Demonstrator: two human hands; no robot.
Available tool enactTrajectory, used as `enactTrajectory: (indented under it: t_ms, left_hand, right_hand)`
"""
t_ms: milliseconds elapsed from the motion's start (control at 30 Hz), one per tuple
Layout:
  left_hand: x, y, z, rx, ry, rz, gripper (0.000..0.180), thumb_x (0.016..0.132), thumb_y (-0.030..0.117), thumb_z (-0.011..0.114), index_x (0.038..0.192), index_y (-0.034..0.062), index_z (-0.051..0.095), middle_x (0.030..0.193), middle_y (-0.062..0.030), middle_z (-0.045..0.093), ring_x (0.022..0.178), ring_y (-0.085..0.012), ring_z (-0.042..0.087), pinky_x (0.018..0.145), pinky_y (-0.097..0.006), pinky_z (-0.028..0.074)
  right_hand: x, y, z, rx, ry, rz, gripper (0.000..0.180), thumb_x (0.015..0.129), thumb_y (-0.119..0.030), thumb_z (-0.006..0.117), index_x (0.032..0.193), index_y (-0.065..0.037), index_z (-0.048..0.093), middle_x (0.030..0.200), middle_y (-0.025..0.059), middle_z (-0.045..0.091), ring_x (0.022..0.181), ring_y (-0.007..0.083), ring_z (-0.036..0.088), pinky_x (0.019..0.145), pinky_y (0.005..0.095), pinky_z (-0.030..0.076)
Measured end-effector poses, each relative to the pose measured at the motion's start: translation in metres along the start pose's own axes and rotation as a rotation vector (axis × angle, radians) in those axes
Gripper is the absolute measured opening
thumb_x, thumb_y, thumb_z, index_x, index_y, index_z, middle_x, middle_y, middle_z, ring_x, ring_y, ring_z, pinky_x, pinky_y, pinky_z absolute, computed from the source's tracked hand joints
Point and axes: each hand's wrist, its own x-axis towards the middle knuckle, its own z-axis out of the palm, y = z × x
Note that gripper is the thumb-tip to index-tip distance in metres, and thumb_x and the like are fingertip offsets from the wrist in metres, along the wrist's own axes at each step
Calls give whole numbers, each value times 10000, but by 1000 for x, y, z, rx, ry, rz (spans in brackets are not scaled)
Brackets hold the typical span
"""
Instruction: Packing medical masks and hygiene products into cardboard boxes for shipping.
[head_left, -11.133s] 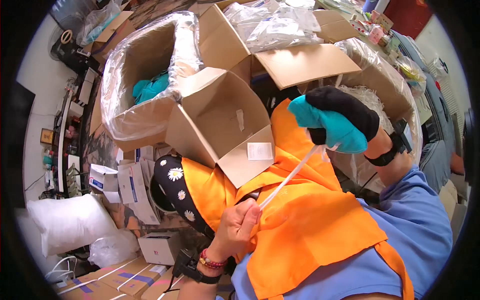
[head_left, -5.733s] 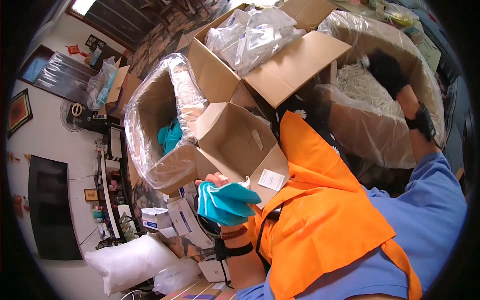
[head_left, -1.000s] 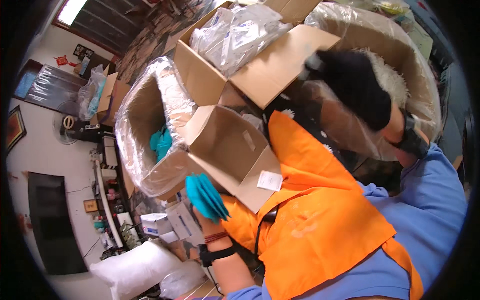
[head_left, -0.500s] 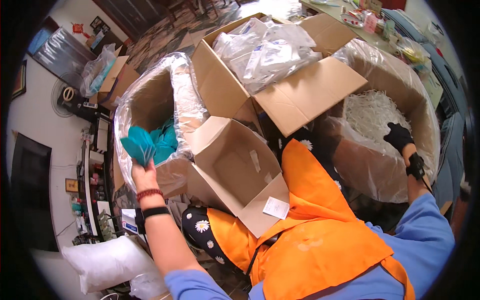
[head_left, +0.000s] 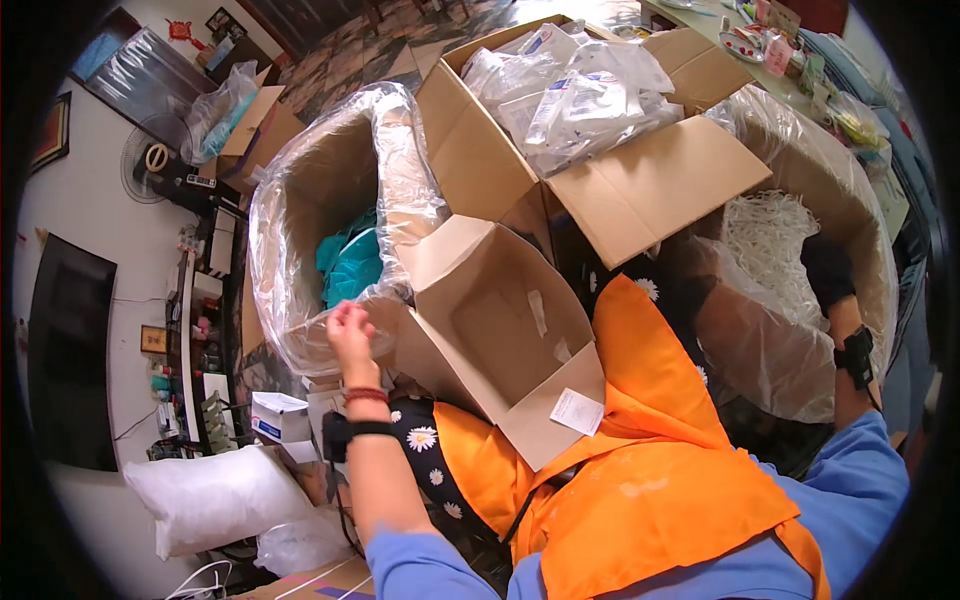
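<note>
My left hand (head_left: 350,335) is raised at the front rim of a plastic-lined carton (head_left: 305,220), fingers curled in with nothing visible in them. Teal sheet-like pieces (head_left: 350,262) lie in a pile inside that carton. On the right, my right hand (head_left: 828,268), in a black glove, reaches down into another plastic-lined carton (head_left: 868,215). It is at the edge of a heap of thin white strips (head_left: 768,235); its fingertips are too dark to make out. Between my knees stands an open brown box (head_left: 490,305) with a white paper slip (head_left: 577,411) on its near flap.
Ahead, a large open carton (head_left: 665,185) holds clear plastic bags (head_left: 580,100). A white pillow-like bag (head_left: 215,500) and a small white box (head_left: 281,416) are at lower left. A fan (head_left: 157,160) stands at far left. A cluttered table (head_left: 700,25) is at upper right.
The teal pieces have left my left hand, which has moved right and closer to me. My right hand has gone deeper beside the strips. The whole view has shifted slightly.
</note>
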Motion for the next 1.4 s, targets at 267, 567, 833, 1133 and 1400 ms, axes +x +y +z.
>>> enactTrajectory:
  t_ms: [267, 567, 833, 1133, 1400]
  left_hand:
    - [-195, -2, 45, 1290, -394, -6, 568, 777, 511, 692, 820, -55, 691, 884, -291, 677, 884, -446, 665, 798, -494, 535]
    - [-210, 49, 26, 1027, -344, 285, 321, 810, 236, 643, 775, -83, 656, 831, -336, 626, 818, -498, 630, 741, -528, 511]
    - [-248, 183, -21, -62, -309, 82, 237, 993, 164, 524, 1182, 59, 622, 998, -80, 702, 925, -144, 666, 767, -271, 508]
    - [-240, 19, -57, -637, -300, -106, 546, 927, 180, 634, 1385, 70, 357, 1282, -88, 516, 1164, -217, 520, 1007, -392, 423]
    - [-218, -52, -17, 392, -321, 411, 333, 927, 174, 535, 1224, 26, 505, 1213, -115, 576, 1070, -230, 575, 944, -353, 471]
  right_hand:
    - [-1, -172, -56, 906, 104, -272, 206, 859, -213, 664, 901, -14, 692, 857, 146, 666, 829, 288, 656, 733, 360, 509]
    - [3, -383, -54, 1110, -491, -506, 362, 821, -213, 726, 1134, -51, 644, 926, 124, 668, 803, 228, 624, 724, 324, 515]
    - [19, -334, -127, 1455, -860, -202, 416, 825, -207, 690, 1203, -46, 634, 868, 43, 653, 762, 129, 595, 664, 271, 486]
    - [23, -274, -143, 1303, -532, -748, 455, 804, -265, 732, 1187, -51, 614, 1024, 121, 645, 923, 238, 620, 815, 356, 500]
    - [-2, -315, -138, 1077, -311, -796, 492, 790, -276, 753, 1193, -44, 595, 1073, 140, 628, 974, 268, 605, 855, 380, 486]
